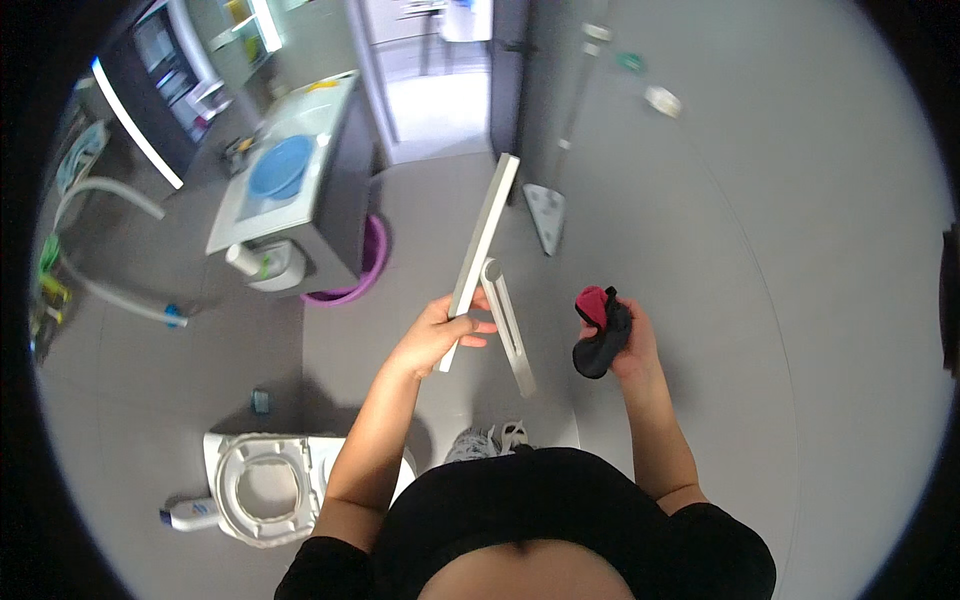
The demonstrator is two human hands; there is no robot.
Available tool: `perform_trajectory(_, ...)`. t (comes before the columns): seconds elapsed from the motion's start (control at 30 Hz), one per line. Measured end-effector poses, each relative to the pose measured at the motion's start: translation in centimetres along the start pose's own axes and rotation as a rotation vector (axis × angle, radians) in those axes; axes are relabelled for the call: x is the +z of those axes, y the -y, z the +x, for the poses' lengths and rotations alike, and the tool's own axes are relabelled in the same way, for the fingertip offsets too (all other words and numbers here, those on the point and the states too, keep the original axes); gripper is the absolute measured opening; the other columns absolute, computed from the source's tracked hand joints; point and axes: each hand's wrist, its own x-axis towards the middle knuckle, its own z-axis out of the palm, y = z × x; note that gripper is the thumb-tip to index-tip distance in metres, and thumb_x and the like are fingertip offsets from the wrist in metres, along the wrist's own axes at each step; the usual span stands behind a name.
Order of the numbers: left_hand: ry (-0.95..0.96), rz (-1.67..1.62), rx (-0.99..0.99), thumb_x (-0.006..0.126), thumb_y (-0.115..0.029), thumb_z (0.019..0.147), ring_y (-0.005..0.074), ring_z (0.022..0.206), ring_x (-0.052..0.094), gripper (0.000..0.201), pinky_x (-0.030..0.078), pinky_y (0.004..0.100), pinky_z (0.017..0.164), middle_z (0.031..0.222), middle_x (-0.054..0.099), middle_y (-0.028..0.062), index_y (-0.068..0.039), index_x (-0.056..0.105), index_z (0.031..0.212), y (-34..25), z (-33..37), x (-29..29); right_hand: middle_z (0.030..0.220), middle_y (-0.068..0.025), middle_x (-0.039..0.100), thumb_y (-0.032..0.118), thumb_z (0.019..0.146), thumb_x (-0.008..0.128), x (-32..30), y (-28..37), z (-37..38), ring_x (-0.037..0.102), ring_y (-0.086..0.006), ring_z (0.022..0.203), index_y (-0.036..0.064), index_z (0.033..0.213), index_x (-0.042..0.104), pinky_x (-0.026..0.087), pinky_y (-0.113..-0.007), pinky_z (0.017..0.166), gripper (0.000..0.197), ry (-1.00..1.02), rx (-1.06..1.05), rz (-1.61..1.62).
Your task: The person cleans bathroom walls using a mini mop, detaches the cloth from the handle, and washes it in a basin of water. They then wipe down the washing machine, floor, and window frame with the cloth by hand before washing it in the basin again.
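My left hand (425, 335) is closed around the lower part of a long, flat white bar (484, 230), which slants up and away to the right. A slotted pale arm (511, 325) is jointed near the bar's middle and hangs down beside my fingers. To the right, my right hand (640, 345) grips a small bundle of black cloth (602, 350) with red cloth (592, 304) at its top. The black piece looks like a sock, but its folds hide the full shape. The bundle and the white bar are apart.
A toilet (222, 455) with its lid raised stands at lower left. Beyond it, a washbasin counter (335, 110) holds a blue basin (283, 165); a purple tub (374, 262) sits below. A triangular flat mop (546, 215) leans near the doorway, against the right wall.
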Motion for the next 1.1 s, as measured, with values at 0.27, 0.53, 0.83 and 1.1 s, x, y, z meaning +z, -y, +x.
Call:
perform_trajectory(0.27, -0.473, -0.232, 0.093, 0.048, 0.001, 0.083, 0.0250, 0.101, 0.065, 0.042, 0.056, 0.0320, 0.077, 0.117, 0.058, 0.0140, 0.001, 0.051, 0.124, -4.7, 8.0, -17.1, 0.084, -0.0109, 0.055, 0.024, 0.088, 0.048, 15.8, -2.4, 20.4, 0.052, -0.0230, 0.073, 0.0039, 0.095, 0.055, 0.046, -0.034, 0.062, 0.023, 0.174, 0.165, -0.238)
perform_trajectory(0.53, -0.662, -0.286, 0.203, 0.052, -0.007, 0.084, 0.0092, 0.084, 0.056, 0.031, 0.045, 0.0260, 0.072, 0.100, 0.061, 0.0033, -0.004, 0.055, 0.115, -10.6, 22.3, -36.1, 0.092, -0.0126, 0.058, 0.024, 0.088, 0.046, 25.8, -4.5, 39.6, 0.055, -0.0247, 0.083, 0.0018, 0.102, 0.057, 0.048, -0.033, 0.065, 0.029, 0.227, 0.290, -0.216)
perform_trajectory(0.83, -0.794, -0.548, 0.215, 0.057, -0.012, 0.090, 0.0137, 0.077, 0.059, 0.019, 0.050, 0.0288, 0.066, 0.092, 0.058, 0.0053, -0.006, 0.050, 0.108, -13.4, 33.1, -51.0, 0.085, -0.0172, 0.059, 0.026, 0.088, 0.046, 39.8, -9.5, 60.8, 0.055, -0.0250, 0.074, -0.0008, 0.098, 0.058, 0.048, -0.034, 0.066, 0.031, 0.302, 0.484, -0.330)
perform_trajectory(1.1, -1.177, -0.713, 0.244, 0.057, -0.011, 0.093, 0.0215, 0.080, 0.063, 0.034, 0.054, 0.0320, 0.061, 0.102, 0.059, 0.0119, -0.011, 0.037, 0.120, -13.1, 47.1, -71.1, 0.088, -0.0151, 0.060, 0.024, 0.088, 0.045, 50.6, -17.5, 84.7, 0.055, -0.0270, 0.074, 0.0000, 0.098, 0.058, 0.048, -0.036, 0.064, 0.029, 0.288, 0.792, -0.404)
